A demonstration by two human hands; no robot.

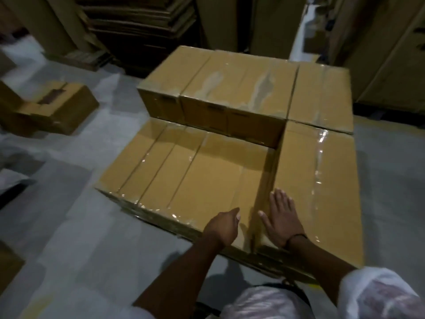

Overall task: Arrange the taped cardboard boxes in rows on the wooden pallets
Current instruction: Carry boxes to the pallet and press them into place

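Observation:
Taped cardboard boxes fill a stack in front of me. A lower row of several boxes lies at the near left, and a higher row stands behind it. A long taped box runs down the right side at the higher level. My right hand lies flat with straight fingers on the near left corner of that long box. On the near edge of the lower row rests my left hand, its fingers loosely curled and holding nothing. The pallet underneath is hidden by the boxes.
A loose cardboard box sits on the grey floor at the left. Tall stacks of flat cardboard and dark wooden pallets stand behind. More cardboard stacks rise at the right.

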